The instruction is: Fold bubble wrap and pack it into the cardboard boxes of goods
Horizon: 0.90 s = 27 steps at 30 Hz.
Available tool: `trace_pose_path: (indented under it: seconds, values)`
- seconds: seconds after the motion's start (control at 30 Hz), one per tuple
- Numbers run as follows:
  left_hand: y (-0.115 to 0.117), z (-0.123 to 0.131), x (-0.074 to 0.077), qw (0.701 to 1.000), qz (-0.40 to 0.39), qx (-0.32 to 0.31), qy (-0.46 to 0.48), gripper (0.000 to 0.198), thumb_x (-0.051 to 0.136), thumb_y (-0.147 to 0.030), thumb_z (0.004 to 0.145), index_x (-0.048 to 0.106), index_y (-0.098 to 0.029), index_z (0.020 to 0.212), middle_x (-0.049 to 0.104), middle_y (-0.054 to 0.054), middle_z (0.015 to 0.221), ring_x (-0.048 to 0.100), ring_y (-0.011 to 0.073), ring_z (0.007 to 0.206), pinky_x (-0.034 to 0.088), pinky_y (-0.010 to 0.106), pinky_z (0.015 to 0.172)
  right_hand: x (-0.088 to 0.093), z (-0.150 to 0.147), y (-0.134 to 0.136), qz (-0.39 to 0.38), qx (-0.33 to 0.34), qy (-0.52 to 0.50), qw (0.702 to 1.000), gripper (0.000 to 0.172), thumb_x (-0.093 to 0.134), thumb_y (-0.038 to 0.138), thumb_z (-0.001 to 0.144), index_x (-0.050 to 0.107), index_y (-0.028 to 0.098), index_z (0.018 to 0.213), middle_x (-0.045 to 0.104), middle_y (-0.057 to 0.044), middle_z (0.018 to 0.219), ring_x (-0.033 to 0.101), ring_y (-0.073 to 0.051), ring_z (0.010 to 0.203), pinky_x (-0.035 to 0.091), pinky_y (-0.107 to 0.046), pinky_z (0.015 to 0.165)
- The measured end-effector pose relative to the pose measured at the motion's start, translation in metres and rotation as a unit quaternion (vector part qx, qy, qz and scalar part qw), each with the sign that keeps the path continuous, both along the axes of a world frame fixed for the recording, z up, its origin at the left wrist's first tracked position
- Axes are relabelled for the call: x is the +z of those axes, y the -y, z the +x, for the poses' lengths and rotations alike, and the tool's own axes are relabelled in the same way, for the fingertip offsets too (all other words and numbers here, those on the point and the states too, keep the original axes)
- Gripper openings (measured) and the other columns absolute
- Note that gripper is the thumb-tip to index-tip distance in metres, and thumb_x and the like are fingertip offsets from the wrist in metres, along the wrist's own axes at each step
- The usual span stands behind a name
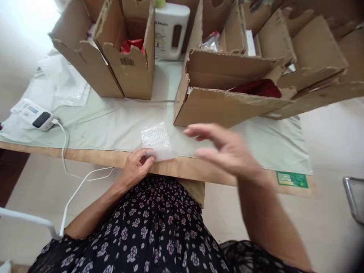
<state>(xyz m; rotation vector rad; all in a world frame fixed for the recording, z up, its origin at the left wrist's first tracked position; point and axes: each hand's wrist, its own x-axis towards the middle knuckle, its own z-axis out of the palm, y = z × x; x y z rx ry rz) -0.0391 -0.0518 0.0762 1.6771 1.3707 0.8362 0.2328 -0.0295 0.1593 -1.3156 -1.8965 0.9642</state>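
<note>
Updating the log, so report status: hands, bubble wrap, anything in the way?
Left hand holding bubble wrap at its near edge. Right hand open, blurred, off the bubble wrap. Nearest box beyond right hand, not between it and bubble wrap.

A pale green cloth (133, 121) covers the worktop (96, 157) except a brown strip along the near edge. Two cardboard bins (136, 81) stand far left, a white handled bottle (167, 22) just right of them, more bins (222, 108) farther right. Bubble wrap (156, 135) lies near centre, a white corded device (34, 115) left, a green card (292, 179) near right.
</note>
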Motion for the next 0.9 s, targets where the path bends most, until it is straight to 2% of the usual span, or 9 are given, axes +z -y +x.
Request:
trace_pose_path:
  seconds: [0.13,0.23,0.33,0.43,0.53,0.6,0.7,0.8,0.9]
  values:
    - [-0.002,-0.003,-0.007,0.998,0.016,0.027,-0.051,0.030,0.062,-0.031,0.091,0.071,-0.019,0.117,0.077,0.009,0.112,0.071,0.0244,0.098,0.056,0.038,0.090,-0.065,-0.039,0.000,-0.023,-0.029,0.012,0.999,0.045,0.067,0.030,0.092,0.062,0.024,0.137,0.077,-0.004,0.102,0.072,-0.021,0.094,0.056,-0.038,0.093]
    - [-0.004,-0.005,-0.014,0.984,0.060,0.041,-0.160,0.041,0.066,-0.027,0.087,0.068,-0.020,0.127,0.075,0.007,0.098,0.068,0.0242,0.089,0.054,0.040,0.089,-0.095,-0.053,0.004,0.026,-0.086,0.066,0.994,0.036,0.062,0.026,0.094,0.065,0.022,0.130,0.076,-0.005,0.094,0.071,-0.023,0.090,0.054,-0.039,0.089]
    - [-0.005,-0.005,-0.020,0.965,0.078,0.038,-0.248,0.052,0.067,-0.024,0.087,0.062,-0.018,0.138,0.069,0.004,0.082,0.063,0.0242,0.080,0.052,0.041,0.086,-0.094,-0.048,0.015,0.137,-0.118,0.150,0.972,0.031,0.062,0.027,0.097,0.067,0.022,0.127,0.077,-0.010,0.104,0.070,-0.028,0.099,0.051,-0.044,0.090]
    - [-0.007,-0.005,-0.023,0.957,0.087,0.029,-0.276,0.061,0.068,-0.025,0.088,0.053,-0.015,0.146,0.067,0.005,0.083,0.063,0.0251,0.081,0.052,0.042,0.087,-0.084,-0.042,0.027,0.187,-0.016,0.198,0.962,0.034,0.062,0.023,0.097,0.065,0.023,0.131,0.072,-0.013,0.129,0.065,-0.030,0.119,0.050,-0.047,0.096]
    - [-0.005,-0.007,-0.020,0.953,0.140,0.048,-0.265,0.066,0.069,-0.031,0.090,0.047,-0.013,0.150,0.069,0.012,0.103,0.065,0.0289,0.095,0.053,0.045,0.090,-0.086,-0.046,0.030,0.195,0.084,0.243,0.946,0.034,0.060,0.017,0.096,0.066,0.021,0.129,0.060,-0.015,0.150,0.053,-0.033,0.140,0.047,-0.051,0.104]
    - [0.001,-0.011,-0.015,0.950,0.195,0.052,-0.238,0.065,0.069,-0.035,0.092,0.047,-0.014,0.149,0.066,0.018,0.123,0.063,0.0321,0.110,0.052,0.048,0.096,-0.090,-0.052,0.028,0.213,0.083,0.251,0.941,0.024,0.057,0.016,0.099,0.071,0.019,0.118,0.062,-0.015,0.148,0.052,-0.032,0.142,0.047,-0.050,0.103]
    - [0.012,-0.014,-0.008,0.949,0.248,-0.021,-0.192,0.049,0.070,-0.033,0.093,0.058,-0.019,0.139,0.065,0.017,0.133,0.059,0.0325,0.124,0.048,0.050,0.107,-0.093,-0.059,0.026,0.222,0.057,0.219,0.948,0.022,0.052,0.017,0.103,0.073,0.020,0.108,0.073,-0.012,0.133,0.060,-0.029,0.133,0.047,-0.047,0.103]
    - [0.018,-0.013,-0.006,0.957,0.233,-0.062,-0.159,0.023,0.061,-0.022,0.097,0.069,-0.021,0.118,0.075,0.009,0.108,0.066,0.0269,0.108,0.051,0.046,0.099,-0.089,-0.061,0.028,0.175,0.055,0.172,0.968,0.022,0.051,0.020,0.105,0.072,0.022,0.109,0.079,-0.006,0.109,0.070,-0.022,0.105,0.049,-0.042,0.097]
    - [0.012,-0.009,-0.010,0.971,0.185,-0.025,-0.147,0.019,0.057,-0.020,0.099,0.072,-0.019,0.110,0.076,0.006,0.089,0.067,0.0220,0.085,0.052,0.039,0.083,-0.086,-0.059,0.029,0.163,0.009,0.137,0.977,0.020,0.053,0.026,0.105,0.071,0.022,0.114,0.079,-0.006,0.101,0.070,-0.021,0.093,0.051,-0.039,0.089]
